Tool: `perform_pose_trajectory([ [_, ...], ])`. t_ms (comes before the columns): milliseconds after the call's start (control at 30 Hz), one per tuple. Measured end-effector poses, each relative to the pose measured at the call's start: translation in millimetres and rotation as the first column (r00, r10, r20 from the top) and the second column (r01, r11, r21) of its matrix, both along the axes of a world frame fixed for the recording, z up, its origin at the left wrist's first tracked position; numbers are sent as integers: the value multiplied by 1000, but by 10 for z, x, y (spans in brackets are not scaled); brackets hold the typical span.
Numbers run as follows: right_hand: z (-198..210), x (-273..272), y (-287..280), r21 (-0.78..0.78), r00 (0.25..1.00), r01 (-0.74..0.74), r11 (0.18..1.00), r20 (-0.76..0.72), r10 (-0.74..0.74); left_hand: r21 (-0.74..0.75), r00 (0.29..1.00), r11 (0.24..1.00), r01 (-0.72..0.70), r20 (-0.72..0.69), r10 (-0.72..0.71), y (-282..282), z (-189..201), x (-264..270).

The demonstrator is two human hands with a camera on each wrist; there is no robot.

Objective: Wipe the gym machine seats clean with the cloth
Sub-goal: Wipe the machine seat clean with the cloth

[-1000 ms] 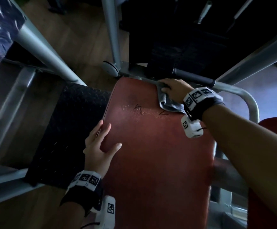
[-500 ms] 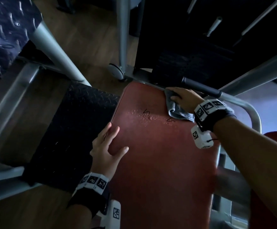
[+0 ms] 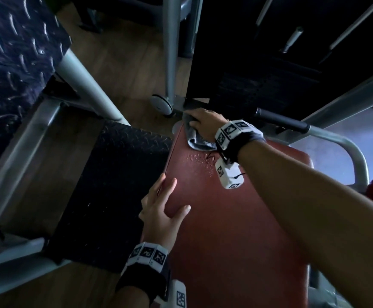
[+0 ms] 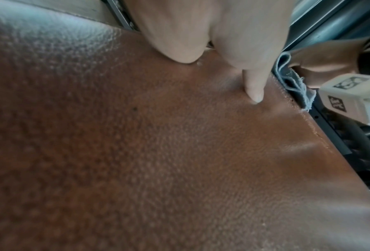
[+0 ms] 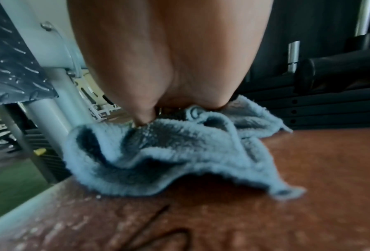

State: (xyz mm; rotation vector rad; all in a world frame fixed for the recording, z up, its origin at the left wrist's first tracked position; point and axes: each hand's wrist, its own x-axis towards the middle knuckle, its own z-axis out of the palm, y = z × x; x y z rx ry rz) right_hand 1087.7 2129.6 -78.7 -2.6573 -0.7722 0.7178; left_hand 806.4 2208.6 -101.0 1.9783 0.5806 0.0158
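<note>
Cloth (image 3: 200, 138) bunched under right hand (image 3: 205, 124), apparently gripped, fingertips hidden; left hand (image 3: 163, 210) flat on seat (image 3: 236, 230).

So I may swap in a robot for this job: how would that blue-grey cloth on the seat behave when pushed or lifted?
Probably floppy: the cloth lies in soft folds under the right hand. Likely light, as its corner curls up free of the seat. Its fuzzy pile may drag on the grained, droplet-wet surface, so it would bunch when pushed.
</note>
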Motion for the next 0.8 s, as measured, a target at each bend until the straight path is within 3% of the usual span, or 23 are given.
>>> perform_pose_trajectory([
  [100, -8, 36, -161, 20, 1000, -19, 1000, 4, 19, -1, 1000, 1000, -7, -5, 7, -2, -4, -11],
  [300, -67, 76, -233, -49, 989, 142, 989, -21, -143, 4, 1000, 1000, -12, -13, 12, 13, -8, 4],
  [500, 0, -132, -3, -49, 998, 50, 998, 31, -48, 4, 1000, 1000, -11, -22, 11, 13, 4, 7],
  [633, -8, -69, -228, -110, 982, 183, 977, -30, -187, 7, 1000, 1000, -17, -14, 17, 16, -9, 6],
  [800, -39, -162, -156, -157, 964, 263, 952, 18, -264, 6, 1000, 1000, -15, -27, 15, 13, 3, -2],
])
